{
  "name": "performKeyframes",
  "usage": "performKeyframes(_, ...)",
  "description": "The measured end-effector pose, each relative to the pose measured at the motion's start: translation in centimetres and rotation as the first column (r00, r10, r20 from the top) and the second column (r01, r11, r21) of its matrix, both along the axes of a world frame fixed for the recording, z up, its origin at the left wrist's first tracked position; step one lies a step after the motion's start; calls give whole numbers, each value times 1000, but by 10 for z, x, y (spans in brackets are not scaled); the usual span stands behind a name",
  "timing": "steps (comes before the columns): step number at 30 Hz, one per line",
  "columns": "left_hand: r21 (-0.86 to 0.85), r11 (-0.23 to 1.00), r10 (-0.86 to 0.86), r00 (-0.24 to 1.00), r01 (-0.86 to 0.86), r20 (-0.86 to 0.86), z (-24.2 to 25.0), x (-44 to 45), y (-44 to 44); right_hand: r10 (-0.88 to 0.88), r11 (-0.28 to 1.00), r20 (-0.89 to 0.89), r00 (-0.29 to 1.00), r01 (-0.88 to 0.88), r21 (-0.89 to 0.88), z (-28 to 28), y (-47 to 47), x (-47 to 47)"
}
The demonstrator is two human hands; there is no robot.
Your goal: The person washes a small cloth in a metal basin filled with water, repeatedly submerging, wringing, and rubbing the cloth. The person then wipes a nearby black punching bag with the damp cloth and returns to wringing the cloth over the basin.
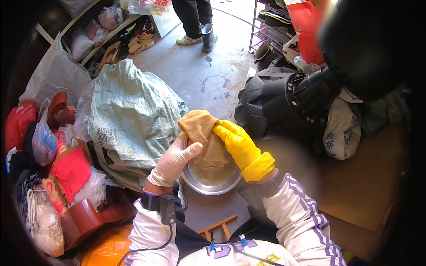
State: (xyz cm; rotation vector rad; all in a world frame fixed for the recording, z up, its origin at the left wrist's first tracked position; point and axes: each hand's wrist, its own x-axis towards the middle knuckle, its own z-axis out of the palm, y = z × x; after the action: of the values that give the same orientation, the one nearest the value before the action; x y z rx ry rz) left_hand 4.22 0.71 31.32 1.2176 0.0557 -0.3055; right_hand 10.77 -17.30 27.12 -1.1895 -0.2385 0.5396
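Note:
A tan cloth (199,124) is stretched between my two hands above a round metal basin (213,192). My left hand (176,159), in a thin pale glove, grips the cloth's left side with the thumb laid over it. On the other side my right hand (239,143), in a yellow rubber glove with a folded cuff, pinches the upper right edge. The lower end of the cloth hangs over cloudy liquid (206,178) in the basin. Cloth and hands hide the far part of the basin.
A large pale green woven sack (133,116) stands close on my left. To the right is a black ribbed plastic object (266,96), beside a brown board (356,186). A person's legs (193,16) and a shoe rack (256,30) are ahead.

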Motion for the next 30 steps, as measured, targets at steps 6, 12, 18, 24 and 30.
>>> performKeyframes(6, 1, 995, 99, 991, -99, -87, -5, 3, -3, -76, 992, -16, 997, 74, -100, -10, 2, 3)
performKeyframes(12, -112, 938, 311, 940, -327, -142, -19, 5, 4, -173, 977, 60, 983, 179, -116, -7, 7, -3)
performKeyframes(18, 266, 850, 468, 884, -454, 16, -26, 7, 2, -79, 990, -36, 996, 74, -121, 1, 12, -11)
performKeyframes(24, 164, 979, 125, 992, -118, -31, -9, -3, -3, -38, 999, -58, 998, 38, -6, -4, 27, -24)
performKeyframes(30, 60, 998, 34, 999, -32, -25, 1, -6, -3, 33, 964, -365, 930, 67, 257, -10, 20, -17)
